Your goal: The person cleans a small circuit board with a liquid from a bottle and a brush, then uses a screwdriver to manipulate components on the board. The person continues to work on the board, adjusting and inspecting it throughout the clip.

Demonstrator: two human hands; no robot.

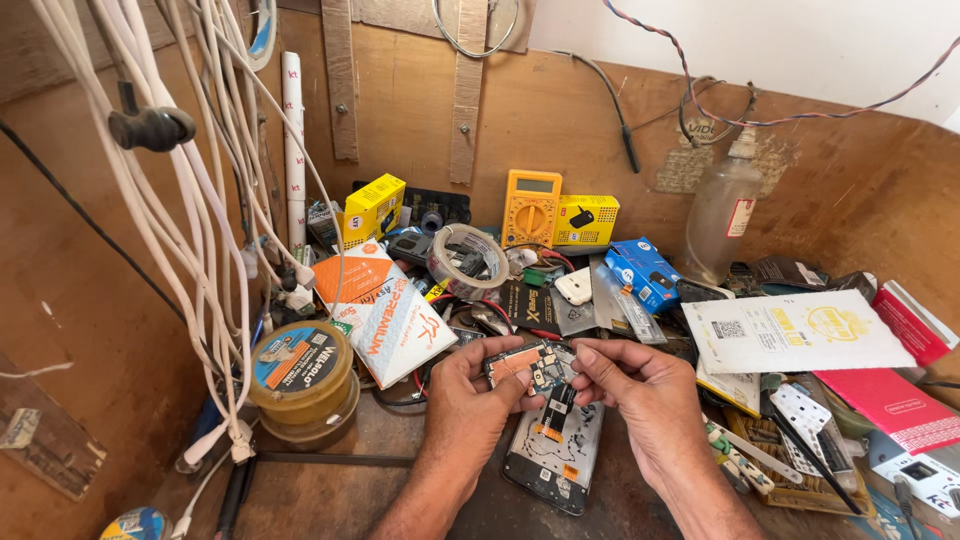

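Observation:
My left hand and my right hand hold a small phone circuit board between their fingertips, above the bench. The board shows an orange patch on its left part and a dark flex strip hanging from it. Directly under the board lies an opened phone body, face down, with its inner parts showing. The left thumb and fingers pinch the board's left end. The right fingertips pinch its right edge.
Clutter crowds the wooden bench: a round tin at left, a white and orange packet, a tape roll, a yellow multimeter, a plastic bottle, and packets at right. White cables hang at left.

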